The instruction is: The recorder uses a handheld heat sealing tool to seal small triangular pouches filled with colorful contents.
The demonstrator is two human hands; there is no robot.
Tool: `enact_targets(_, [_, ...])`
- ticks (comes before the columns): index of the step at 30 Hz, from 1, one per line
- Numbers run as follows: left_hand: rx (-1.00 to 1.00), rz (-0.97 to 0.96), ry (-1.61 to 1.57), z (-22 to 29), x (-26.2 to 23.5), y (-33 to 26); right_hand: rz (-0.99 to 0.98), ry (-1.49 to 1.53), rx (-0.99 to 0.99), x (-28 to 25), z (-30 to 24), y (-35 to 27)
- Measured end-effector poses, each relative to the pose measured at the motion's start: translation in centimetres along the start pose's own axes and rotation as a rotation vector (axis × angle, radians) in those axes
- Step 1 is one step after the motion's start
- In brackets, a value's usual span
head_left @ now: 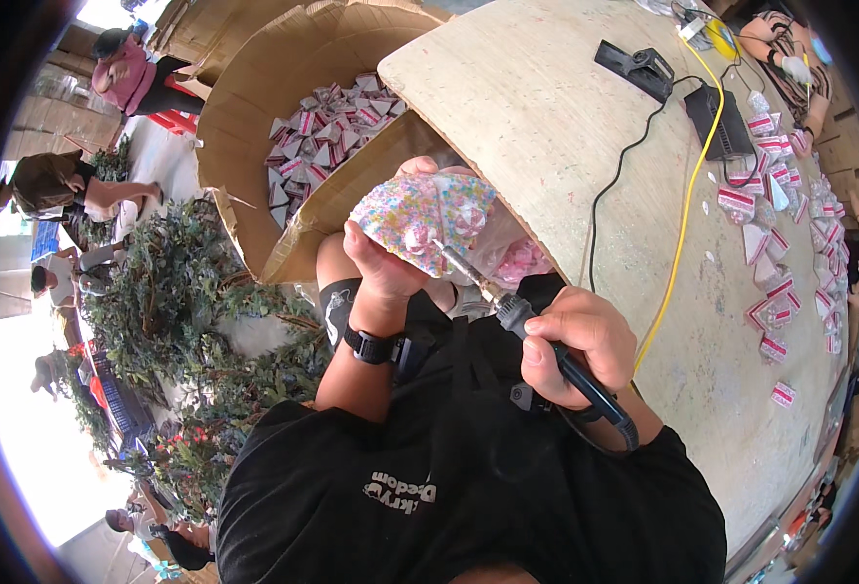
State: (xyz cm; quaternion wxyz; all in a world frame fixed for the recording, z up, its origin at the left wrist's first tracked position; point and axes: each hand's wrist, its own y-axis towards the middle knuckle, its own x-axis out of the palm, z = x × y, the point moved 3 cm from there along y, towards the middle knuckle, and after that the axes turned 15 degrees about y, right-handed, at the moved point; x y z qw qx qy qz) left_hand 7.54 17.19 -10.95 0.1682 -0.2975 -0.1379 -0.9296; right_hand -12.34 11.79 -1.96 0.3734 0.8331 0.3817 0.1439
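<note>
My left hand [388, 261] is wrapped round a rounded ornament [395, 214] covered in pastel sprinkles, with pink-and-white swirl pieces on its face. Fingertips curl over its far edge, and the thumb presses its near left side. In my right hand [590, 341] is a soldering iron [513, 311], gripped by its dark handle. Its metal barrel points up and left, with the tip at or just in front of the swirl pieces; I cannot tell whether it touches. Below the ornament, a clear plastic bag [519, 255] with pink items lies by my lap.
A large cardboard box [245, 127] holds many white-and-pink wedge pieces [327, 131]. On the pale table [517, 88] at right lie black devices [634, 68], a yellow cable [690, 204] and more wrapped wedges [765, 243]. Artificial greenery [177, 302] and people fill the left side.
</note>
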Motion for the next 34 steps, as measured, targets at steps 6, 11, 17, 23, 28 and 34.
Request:
enact_targets(6, [0.017,0.012,0.036,0.2,-0.1,-0.1,-0.008,0.016,-0.003,0.1,0.1,-0.1])
enact_targets(11, [0.047,-0.010,0.070,0.2,-0.4,0.0,0.018,-0.022,0.032,0.2,0.1,0.0])
enact_targets(17, [0.073,0.030,0.139,1.2,-0.3,-0.1,0.041,-0.007,0.055,0.3,0.3,-0.3])
enact_targets(23, [0.077,0.000,0.155,1.3,-0.8,-0.2,0.041,0.000,0.049,0.5,0.4,-0.4])
enact_targets(28, [0.085,-0.049,0.157,1.4,-0.6,-0.2,0.051,0.008,0.066,0.4,0.5,-0.5])
enact_targets(34, [0.063,-0.031,0.159,1.4,-0.7,-0.2,0.076,-0.019,0.064,0.4,1.0,-0.8])
